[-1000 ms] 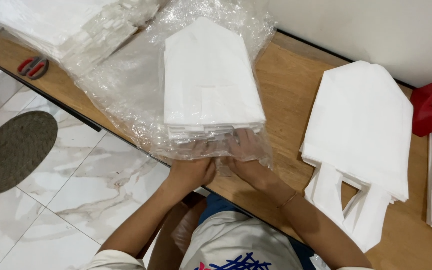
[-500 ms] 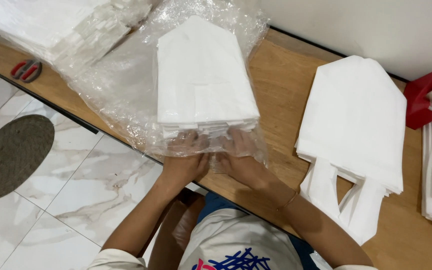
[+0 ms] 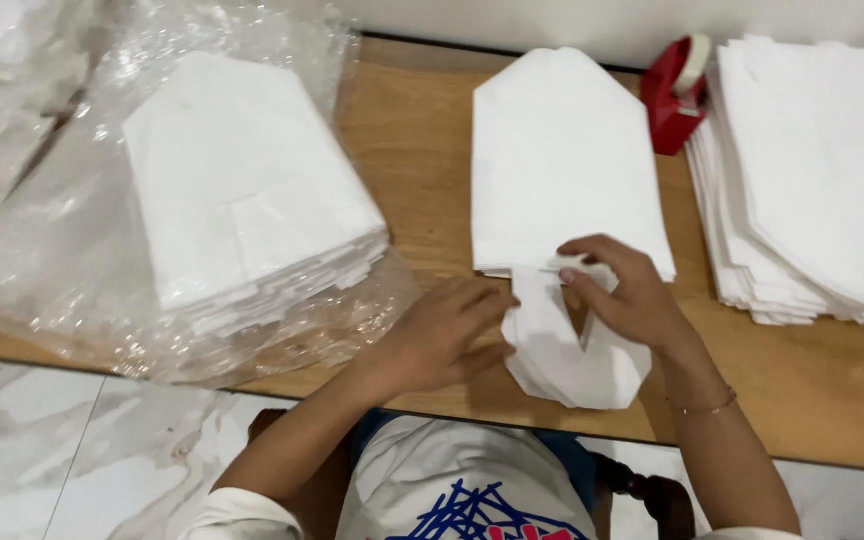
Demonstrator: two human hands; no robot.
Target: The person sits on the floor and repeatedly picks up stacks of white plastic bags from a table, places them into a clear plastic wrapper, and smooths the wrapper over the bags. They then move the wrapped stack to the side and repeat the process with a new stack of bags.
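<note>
Lower centre of frame: left hand [image 3: 442,335] lies flat, fingers together and extended, pressing the left handle strip of a white folded bag [image 3: 562,170] against the wooden table [image 3: 422,170]. Right hand [image 3: 627,295] just beside it, thumb and fingers pinching the bag's bottom edge where the handles [image 3: 567,355] begin. I read the step as sorting out or folding the handles of this one bag; the next move, in my judgement, calls for a clean grip on the thin top layer without dragging the layers beneath. The bag itself lies mid-frame, pointed end away, handles toward the body. To the left, a stack of like bags [image 3: 252,190] sits on crinkled clear plastic wrap [image 3: 42,260] that overhangs the table edge, near the left hand and liable to snag. Right side, a taller pile of white bags [image 3: 812,170]. Upper right, a red tape dispenser [image 3: 677,95] stands between the pile and the bag's tip.
</note>
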